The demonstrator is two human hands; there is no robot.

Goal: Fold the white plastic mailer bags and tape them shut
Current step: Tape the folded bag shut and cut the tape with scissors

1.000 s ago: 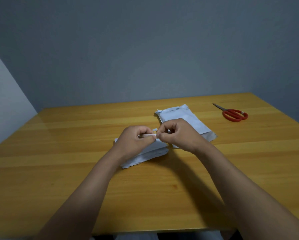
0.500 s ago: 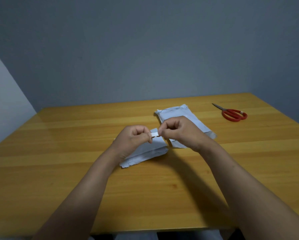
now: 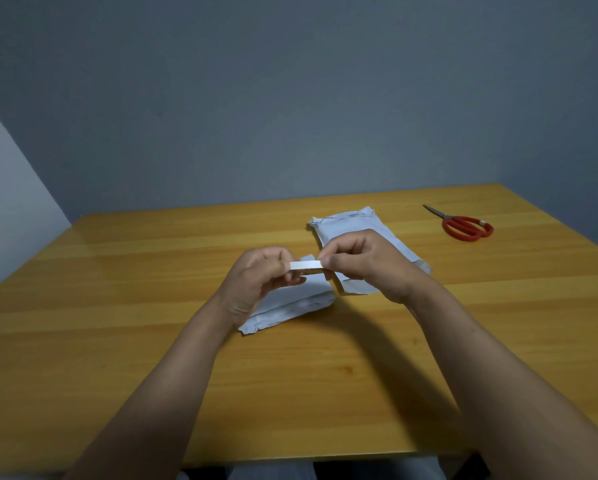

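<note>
White plastic mailer bag (image 3: 290, 303), the nearer of two, lies flat on the wooden surface (image 3: 117, 306) near its middle. Its long side slants from near left to far right, and its left part is hidden behind the left hand (image 3: 256, 278). The second mailer bag (image 3: 342, 225) lies farther back and to the right, folded into a plump packet with a crumpled far edge; the right hand (image 3: 363, 261) covers its middle. The two bags' closest corners sit just beside each other, and whether they touch cannot be told.

Both hands are raised above the nearer bag and hold a short white strip (image 3: 306, 265) level between them. The left hand pinches the strip's left end between thumb and curled fingers (image 3: 276, 256). The right hand pinches the right end between thumb and forefinger, with the rest of its fingers (image 3: 346, 242) bent in toward the palm. The strip is white on its upper face, with a brownish band along its lower edge; whether it is tape or a backing cannot be told.

Red-handled scissors (image 3: 467, 226) lie at the far right of the surface, well apart from the bags, their blades closed and pointing toward the far left.
</note>
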